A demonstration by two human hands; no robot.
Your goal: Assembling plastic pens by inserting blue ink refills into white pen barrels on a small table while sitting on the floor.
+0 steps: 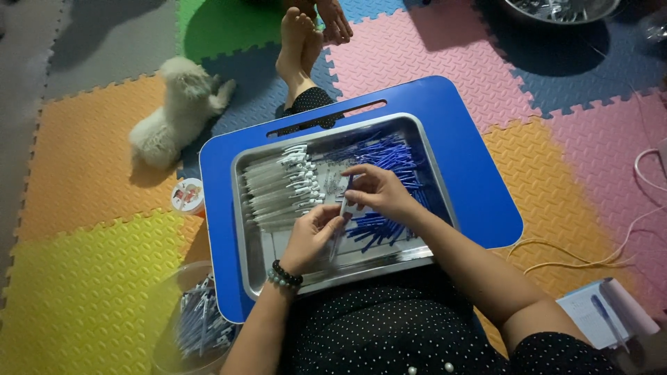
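A steel tray (431,173) rests on a blue lap table (472,153). On its left lie several clear pen barrels with white tips (281,187); on its right is a heap of blue pen refills (392,156). My left hand (313,232), with a bead bracelet at the wrist, and my right hand (379,194) meet over the tray's middle. Together they grip one thin pen piece (342,215), the right hand at its upper end and the left at its side.
A white fluffy dog (177,114) lies on the coloured foam mats at upper left. My bare feet (302,42) stretch past the table. A clear bowl of finished pens (194,323) sits lower left, a small round tub (187,196) beside the table, a notebook with pen (601,316) lower right, a metal bowl (563,10) at top.
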